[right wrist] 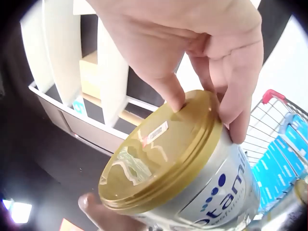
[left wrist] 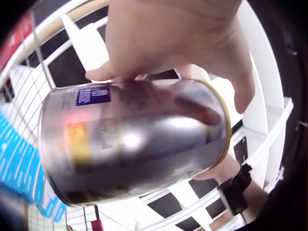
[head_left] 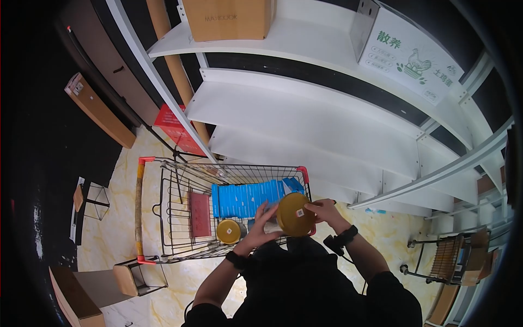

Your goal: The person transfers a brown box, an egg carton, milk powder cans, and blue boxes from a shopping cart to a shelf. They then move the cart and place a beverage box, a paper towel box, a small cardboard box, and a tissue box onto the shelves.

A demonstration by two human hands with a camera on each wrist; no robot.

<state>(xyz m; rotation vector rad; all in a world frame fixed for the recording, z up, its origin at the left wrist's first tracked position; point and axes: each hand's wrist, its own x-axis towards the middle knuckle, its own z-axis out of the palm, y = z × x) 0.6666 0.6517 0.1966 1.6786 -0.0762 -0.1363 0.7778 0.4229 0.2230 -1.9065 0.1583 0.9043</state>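
Note:
A silver can with a gold lid (head_left: 296, 214) is held between both hands above the near right corner of the shopping cart (head_left: 140, 207). The left hand (head_left: 260, 229) has its fingers spread along the can's side (left wrist: 130, 144). At the lid's rim the right hand (head_left: 328, 213) pinches the edge, thumb on the lid top (right wrist: 159, 154). Inside the cart are a row of blue packages (head_left: 248, 199), a second gold-lidded can (head_left: 229, 231) and a red item (head_left: 200, 214).
White shelves (head_left: 305, 109) rise beyond the cart, with a brown carton (head_left: 229, 22) and a white printed box (head_left: 408, 54) on the top one. A second cart with cartons (head_left: 449, 259) stands at the right. Small stools (head_left: 126, 280) are at the left.

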